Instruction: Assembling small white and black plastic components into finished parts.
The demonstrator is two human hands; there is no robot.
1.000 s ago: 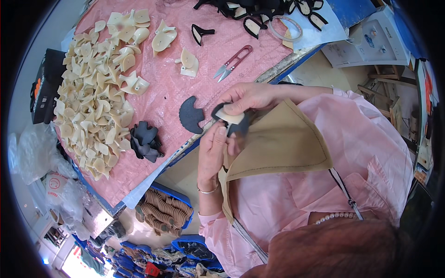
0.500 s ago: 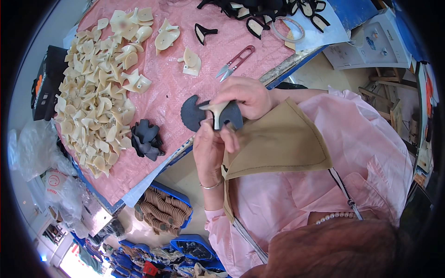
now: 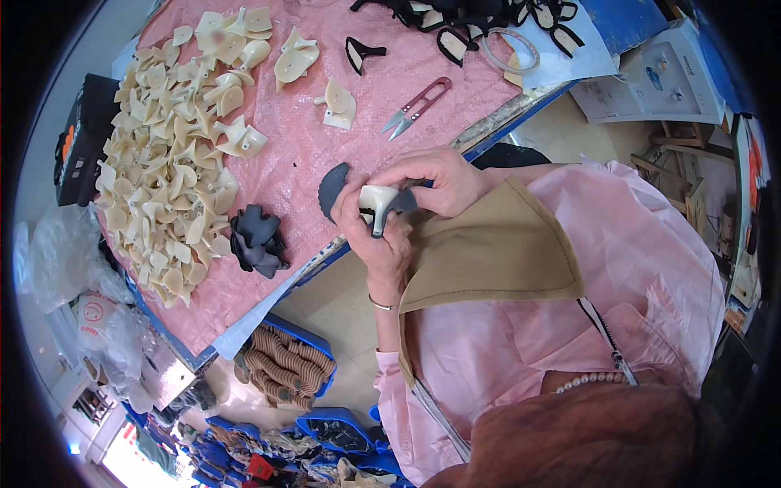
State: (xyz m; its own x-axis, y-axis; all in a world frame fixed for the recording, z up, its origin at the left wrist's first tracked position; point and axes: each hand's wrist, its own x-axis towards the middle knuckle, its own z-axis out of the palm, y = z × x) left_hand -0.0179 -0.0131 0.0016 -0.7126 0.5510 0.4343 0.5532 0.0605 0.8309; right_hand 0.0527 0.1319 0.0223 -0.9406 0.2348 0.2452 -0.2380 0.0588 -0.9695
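Observation:
Both hands meet over the table's near edge around one cream plastic shoe heel [image 3: 378, 197]. A dark grey cover piece [image 3: 332, 189] with a notched, curved edge is fitted partly about it, and one flap sticks out to the left. My left hand [image 3: 381, 244], with a bracelet at the wrist, closes round the heel from below and the left. From the right, my right hand [image 3: 443, 180] pinches the cover's other side against the heel. The right fingertips are partly hidden. A small stack of dark cover pieces [image 3: 259, 241] lies left of the hands.
A big heap of bare cream heels [image 3: 171, 179] covers the left of the pink-sheeted table [image 3: 313, 154]. Red-handled thread snips [image 3: 416, 108] lie beyond my hands, near a tape roll [image 3: 511, 50] and black-covered pieces [image 3: 451, 46]. Below stands a blue crate [image 3: 325, 370] of brown ribbed pieces.
The heel has turned in my hands, its cream face now showing more. My left fingers have come up around its left side, and the right fingers have shifted along the cover.

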